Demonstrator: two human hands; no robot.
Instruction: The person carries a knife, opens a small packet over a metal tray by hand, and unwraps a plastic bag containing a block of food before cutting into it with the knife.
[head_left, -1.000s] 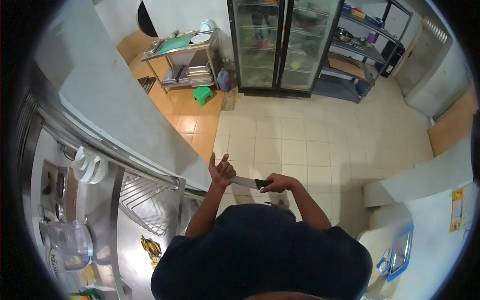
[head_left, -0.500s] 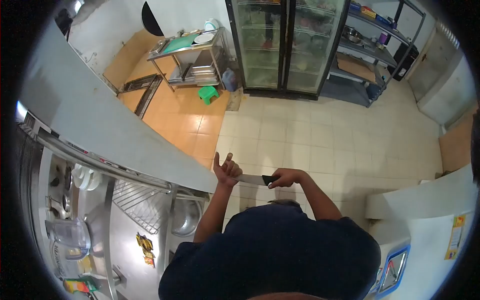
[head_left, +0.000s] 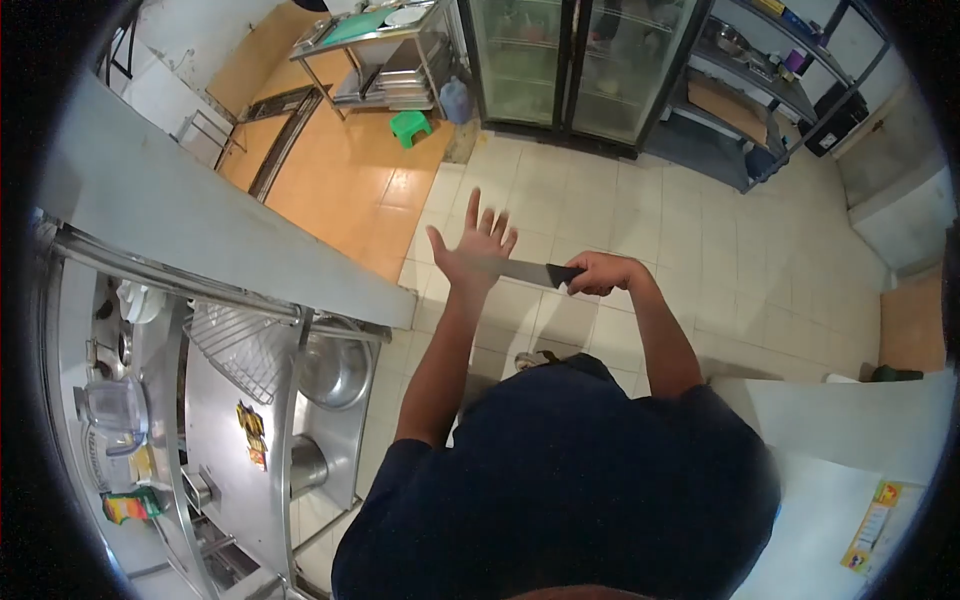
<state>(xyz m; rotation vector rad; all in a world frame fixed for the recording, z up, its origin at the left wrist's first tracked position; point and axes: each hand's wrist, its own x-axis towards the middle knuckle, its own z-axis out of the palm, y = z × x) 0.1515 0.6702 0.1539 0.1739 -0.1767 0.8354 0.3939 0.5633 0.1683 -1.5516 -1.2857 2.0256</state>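
My right hand (head_left: 603, 273) is closed round the black handle of a knife (head_left: 528, 270), whose blade points left across the front of my body. My left hand (head_left: 476, 250) is open, palm up and fingers spread. The blade's far end lies at the palm or just over it; whether it touches the skin I cannot tell. Both arms are stretched out above the tiled floor.
A steel table (head_left: 225, 450) with a wire rack (head_left: 240, 350) and a steel bowl (head_left: 335, 370) beside it stands at left. A glass-door fridge (head_left: 520, 70), a grey shelf unit (head_left: 700, 140) and a green stool (head_left: 410, 128) are ahead. A pale wall (head_left: 250, 210) runs at left.
Both hands have moved forward, away from my body, with the knife. The left hand's fingers have spread from a half-curled pose. The view has tilted down and shifted.
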